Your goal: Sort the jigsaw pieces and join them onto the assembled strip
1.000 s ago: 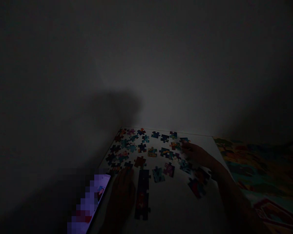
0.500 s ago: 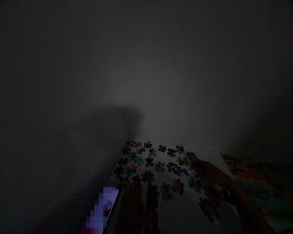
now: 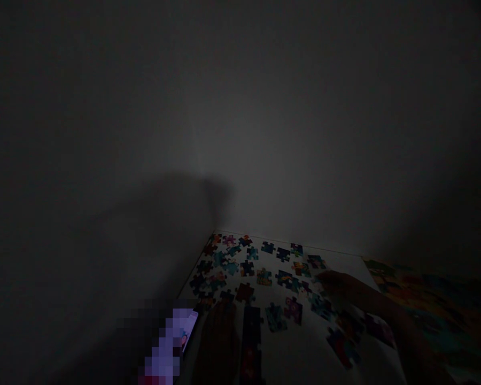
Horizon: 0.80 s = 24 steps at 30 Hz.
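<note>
In dim light, many loose jigsaw puzzle pieces [image 3: 264, 276] lie spread over a white tabletop [image 3: 296, 358]. My left hand [image 3: 218, 342] rests flat on the table near the front, its fingers stretched forward. Right beside it runs a strip of joined puzzle pieces [image 3: 251, 326]. My right hand [image 3: 339, 283] reaches in from the right, low over the pieces, with its fingertips drawn together beside a teal puzzle piece [image 3: 320, 306]. Whatever is between those fingertips is too dark to make out. A reddish-brown piece [image 3: 245, 292] lies just beyond my left hand.
A lit phone [image 3: 190, 326], partly pixelated, is at the table's left edge. Pale walls [image 3: 272, 160] rise behind and to the left, with a shadow on them. A colourful printed picture [image 3: 417, 299] lies to the right. More pieces [image 3: 343, 347] lie under the right forearm.
The view has shifted slightly, moving the table a little right and down in the picture. My right hand stays among the same pieces, its forearm slightly shifted. My left hand has kept its place.
</note>
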Motion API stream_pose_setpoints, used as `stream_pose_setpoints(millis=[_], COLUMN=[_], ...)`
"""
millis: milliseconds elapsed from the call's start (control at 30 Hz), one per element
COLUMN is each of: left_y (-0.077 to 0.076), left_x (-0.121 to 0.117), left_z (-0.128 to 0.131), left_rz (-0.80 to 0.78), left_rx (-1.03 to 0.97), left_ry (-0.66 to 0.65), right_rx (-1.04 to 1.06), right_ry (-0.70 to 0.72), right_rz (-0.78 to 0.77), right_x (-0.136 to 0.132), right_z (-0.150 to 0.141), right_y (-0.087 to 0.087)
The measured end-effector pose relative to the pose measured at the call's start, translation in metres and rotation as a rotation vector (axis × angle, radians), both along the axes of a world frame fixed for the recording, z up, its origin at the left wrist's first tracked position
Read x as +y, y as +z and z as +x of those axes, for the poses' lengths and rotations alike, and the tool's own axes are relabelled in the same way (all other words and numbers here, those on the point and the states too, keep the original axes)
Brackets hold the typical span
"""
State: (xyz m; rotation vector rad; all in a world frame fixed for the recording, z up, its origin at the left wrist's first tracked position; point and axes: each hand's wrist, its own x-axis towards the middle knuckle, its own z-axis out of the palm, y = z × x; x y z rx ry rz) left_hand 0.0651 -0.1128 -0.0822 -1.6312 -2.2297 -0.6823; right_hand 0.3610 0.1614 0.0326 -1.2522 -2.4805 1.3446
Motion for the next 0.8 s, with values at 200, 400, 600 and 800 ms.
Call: stream_pose_setpoints(millis=[200, 400, 600, 800], left_y=[0.005, 0.021, 0.034, 0.047], left_x=[-0.004, -0.004, 0.000, 0.000], left_z=[0.001, -0.001, -0.002, -0.001], left_rz=[0.006, 0.010, 0.002, -0.047], left_rx=[0.019, 0.050, 0.028, 0.011], left_ry=[-0.008, -0.064, -0.095, -0.123], right_rx=[-0.015, -0.020, -0.011, -0.023], right_ry=[0.002, 0.029, 0.058, 0.093], right_rz=[-0.015, 0.016, 0.040, 0.067], right_x=[-0.003, 0.001, 0.000, 0.000], right_z=[0.000, 0.003, 0.005, 0.006], right_y=[0.005, -0.002, 0.004, 0.009])
